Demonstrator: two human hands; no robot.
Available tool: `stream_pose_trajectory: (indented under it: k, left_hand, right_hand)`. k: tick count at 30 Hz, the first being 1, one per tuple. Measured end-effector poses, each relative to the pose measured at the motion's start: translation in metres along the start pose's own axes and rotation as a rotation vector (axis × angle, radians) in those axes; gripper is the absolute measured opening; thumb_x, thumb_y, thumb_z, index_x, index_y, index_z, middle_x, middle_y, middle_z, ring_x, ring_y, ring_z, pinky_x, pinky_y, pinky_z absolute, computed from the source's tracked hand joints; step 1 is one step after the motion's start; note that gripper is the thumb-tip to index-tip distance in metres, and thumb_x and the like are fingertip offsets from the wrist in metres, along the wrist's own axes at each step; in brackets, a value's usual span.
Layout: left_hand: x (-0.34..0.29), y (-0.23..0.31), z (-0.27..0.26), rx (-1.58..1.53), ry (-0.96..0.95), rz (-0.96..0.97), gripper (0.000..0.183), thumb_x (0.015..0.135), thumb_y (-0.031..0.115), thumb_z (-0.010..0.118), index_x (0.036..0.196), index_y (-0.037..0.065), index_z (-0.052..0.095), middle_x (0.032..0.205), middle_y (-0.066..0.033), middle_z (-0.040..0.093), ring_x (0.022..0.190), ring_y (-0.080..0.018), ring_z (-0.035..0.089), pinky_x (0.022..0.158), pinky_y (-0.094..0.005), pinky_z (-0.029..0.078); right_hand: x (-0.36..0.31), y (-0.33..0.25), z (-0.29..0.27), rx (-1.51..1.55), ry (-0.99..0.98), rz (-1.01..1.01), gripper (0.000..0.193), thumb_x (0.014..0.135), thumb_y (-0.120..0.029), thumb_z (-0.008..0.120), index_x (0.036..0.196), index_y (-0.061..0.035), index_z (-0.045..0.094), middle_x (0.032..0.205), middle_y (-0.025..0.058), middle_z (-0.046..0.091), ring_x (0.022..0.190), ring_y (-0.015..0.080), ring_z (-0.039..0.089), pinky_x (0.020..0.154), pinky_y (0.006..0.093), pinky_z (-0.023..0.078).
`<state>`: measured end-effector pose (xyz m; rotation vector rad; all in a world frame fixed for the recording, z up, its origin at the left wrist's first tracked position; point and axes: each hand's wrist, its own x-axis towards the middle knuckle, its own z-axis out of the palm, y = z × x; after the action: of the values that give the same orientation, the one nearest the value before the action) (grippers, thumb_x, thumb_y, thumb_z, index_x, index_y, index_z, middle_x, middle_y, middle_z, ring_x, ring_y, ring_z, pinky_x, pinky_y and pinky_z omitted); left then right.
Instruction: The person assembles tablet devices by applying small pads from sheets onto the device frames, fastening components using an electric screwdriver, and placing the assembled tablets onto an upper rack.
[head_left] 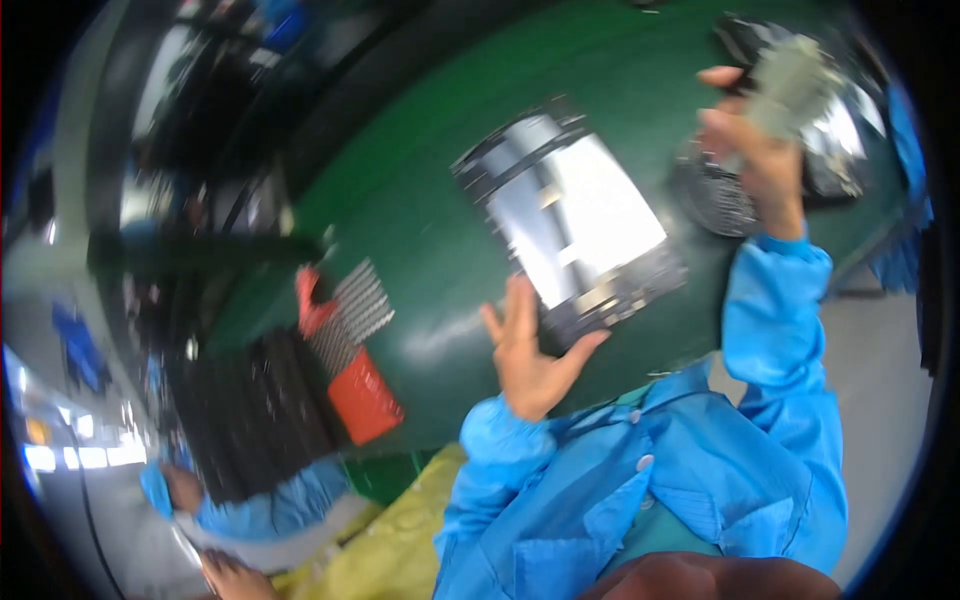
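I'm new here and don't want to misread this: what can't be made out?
All in the head view:
What the grey-green piece at the right hand is: lost to blur.
Small parts on the shiny unit by the left hand: smeared by blur.
Dark mesh item: partly behind the right hand.
Co-worker's hand: cut off by the lower edge.
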<state>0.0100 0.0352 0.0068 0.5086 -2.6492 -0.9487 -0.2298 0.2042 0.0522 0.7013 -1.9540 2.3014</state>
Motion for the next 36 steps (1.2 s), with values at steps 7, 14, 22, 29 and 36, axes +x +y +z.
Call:
stream_pose_trajectory:
  k: [7, 14, 22, 29, 36]
  left_hand:
    - [0.014, -0.019, -0.022, -0.156, -0.036, 0.084, 0.072, 0.069, 0.03, 0.075, 0.126, -0.002, 0.043, 0.13, -0.0241, 0.041, 0.125, -0.0363, 0.036, 0.103, -0.0509, 0.022]
    - [0.02, -0.12, -0.104, 0.588, 0.068, -0.21, 0.062, 0.084, 0.042, 0.055, 0.121, -0.007, 0.046, 0.133, -0.0271, 0.036, 0.126, -0.0418, 0.029, 0.102, -0.0527, 0.022]
    - [0.002, -0.033, -0.033, 0.565, 0.033, -0.005, 0.062, 0.081, 0.041, 0.057, 0.123, -0.003, 0.045, 0.134, -0.0239, 0.035, 0.125, -0.0402, 0.03, 0.1, -0.052, 0.024]
    - [0.062, -0.078, -0.104, 0.268, -0.058, 0.114, 0.045, 0.071, 0.01, 0.068, 0.113, 0.002, 0.056, 0.112, -0.0158, 0.055, 0.1, -0.0319, 0.052, 0.084, -0.0374, 0.043]
    - [0.123, -0.078, -0.118, 0.316, -0.538, 0.079, 0.055, 0.055, 0.022, 0.082, 0.102, 0.004, 0.059, 0.089, -0.0089, 0.05, 0.077, -0.0209, 0.053, 0.069, -0.032, 0.046]
  right_hand:
    - [-0.004, -0.023, 0.029, 0.194, -0.198, -0.112, 0.039, 0.079, -0.009, 0.057, 0.113, 0.0081, 0.048, 0.058, 0.0006, 0.042, 0.049, 0.0099, 0.043, 0.051, 0.0274, 0.039]
    - [-0.021, -0.032, 0.045, 0.248, -0.316, -0.114, 0.04, 0.079, -0.013, 0.057, 0.112, 0.0061, 0.047, 0.057, -0.0005, 0.04, 0.049, 0.0084, 0.041, 0.05, 0.026, 0.038]
    - [-0.026, -0.028, 0.049, 0.282, -0.291, -0.047, 0.042, 0.077, -0.012, 0.058, 0.112, 0.0064, 0.046, 0.056, 0.0002, 0.041, 0.048, 0.009, 0.042, 0.05, 0.0257, 0.038]
    - [-0.027, -0.03, 0.043, 0.268, -0.278, -0.014, 0.041, 0.074, -0.01, 0.061, 0.11, 0.006, 0.048, 0.057, 0.0032, 0.049, 0.048, 0.0091, 0.046, 0.046, 0.0223, 0.037]
    - [-0.028, -0.029, 0.045, 0.346, -0.312, -0.05, 0.038, 0.074, -0.006, 0.063, 0.107, 0.0051, 0.051, 0.059, 0.0031, 0.051, 0.048, 0.0093, 0.049, 0.046, 0.0215, 0.039]
